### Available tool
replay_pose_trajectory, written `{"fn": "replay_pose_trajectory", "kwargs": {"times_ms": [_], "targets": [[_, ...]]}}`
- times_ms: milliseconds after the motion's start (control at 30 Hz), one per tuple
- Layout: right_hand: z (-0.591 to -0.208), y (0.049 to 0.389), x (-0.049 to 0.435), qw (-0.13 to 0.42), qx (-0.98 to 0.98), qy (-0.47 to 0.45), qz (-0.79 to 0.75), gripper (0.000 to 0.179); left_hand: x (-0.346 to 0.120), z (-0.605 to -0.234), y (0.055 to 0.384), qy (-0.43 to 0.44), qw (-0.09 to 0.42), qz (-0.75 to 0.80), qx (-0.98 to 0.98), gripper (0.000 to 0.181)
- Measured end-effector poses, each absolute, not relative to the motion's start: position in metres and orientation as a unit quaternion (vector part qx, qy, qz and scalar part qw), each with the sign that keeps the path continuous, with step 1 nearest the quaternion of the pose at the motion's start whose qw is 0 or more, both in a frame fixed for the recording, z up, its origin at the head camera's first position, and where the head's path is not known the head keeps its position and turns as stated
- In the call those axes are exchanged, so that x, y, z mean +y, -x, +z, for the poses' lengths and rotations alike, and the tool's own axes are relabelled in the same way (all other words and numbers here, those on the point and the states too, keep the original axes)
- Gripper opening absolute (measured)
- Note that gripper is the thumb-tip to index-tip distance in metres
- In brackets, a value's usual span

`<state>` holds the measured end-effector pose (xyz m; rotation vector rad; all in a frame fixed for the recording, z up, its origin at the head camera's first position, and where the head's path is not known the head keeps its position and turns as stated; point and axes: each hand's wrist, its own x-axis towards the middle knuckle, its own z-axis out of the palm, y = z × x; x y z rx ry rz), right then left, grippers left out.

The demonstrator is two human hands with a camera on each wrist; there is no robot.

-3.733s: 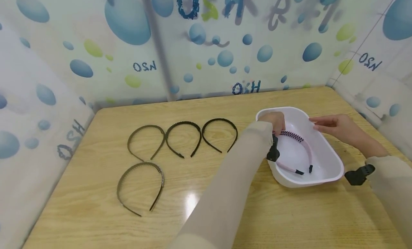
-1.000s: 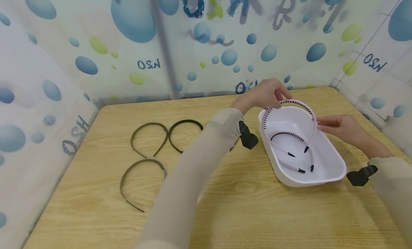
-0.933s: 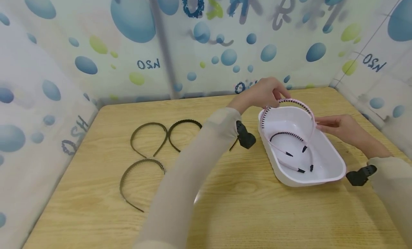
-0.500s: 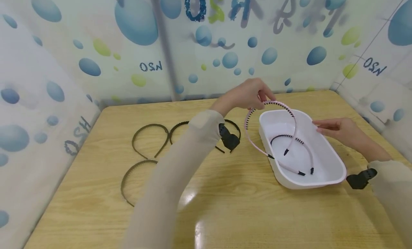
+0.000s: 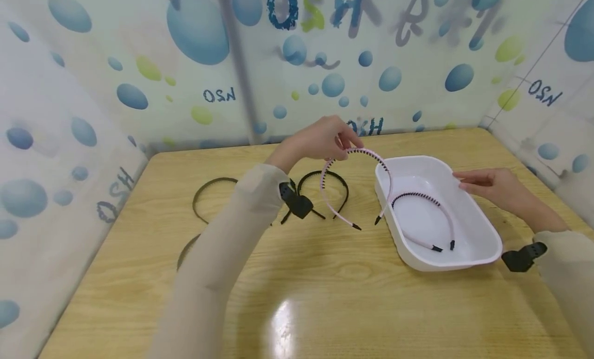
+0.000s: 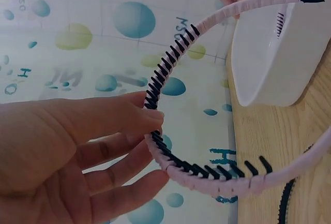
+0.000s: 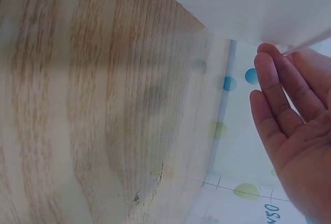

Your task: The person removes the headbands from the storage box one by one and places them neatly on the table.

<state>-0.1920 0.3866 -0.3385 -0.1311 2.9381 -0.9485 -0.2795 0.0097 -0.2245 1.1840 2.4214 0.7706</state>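
In the head view my left hand [image 5: 322, 138] pinches a pink headband [image 5: 391, 182] at the top of its arch, thumb on one side and fingers on the other. The headband hangs over the table, its black-tipped ends down, left of a white plastic basin [image 5: 417, 262]. Black comb teeth line its inner side, seen close in the left wrist view on the headband [image 6: 235, 187]. My right hand [image 5: 498, 190] grips the basin's right rim between thumb and fingers; in the right wrist view the fingers [image 7: 274, 87] lie along the outer wall. A second pink headband [image 5: 449, 219] lies inside the basin.
Dark headbands lie on the wooden table [image 5: 334, 297] at left: a black one [image 5: 347, 186] behind the held headband, a brownish one [image 5: 199, 191], and a lower one [image 5: 183, 251], some partly hidden by my left sleeve [image 5: 223, 245]. A patterned wall [image 5: 297, 101] stands behind.
My left hand lifted the pink headband out of the basin, then carried it left past the rim to above the table. The right hand keeps its hold on the basin.
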Motion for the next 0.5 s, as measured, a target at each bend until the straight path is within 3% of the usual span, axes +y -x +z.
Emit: {"fn": "replay_pose_trajectory", "kwargs": {"times_ms": [500], "targets": [[-0.34, 0.193, 0.388, 0.026, 0.951, 0.039, -0.306, 0.051, -0.042, -0.235, 0.279, -0.371, 0.191, 0.265, 0.87, 0.031]]}}
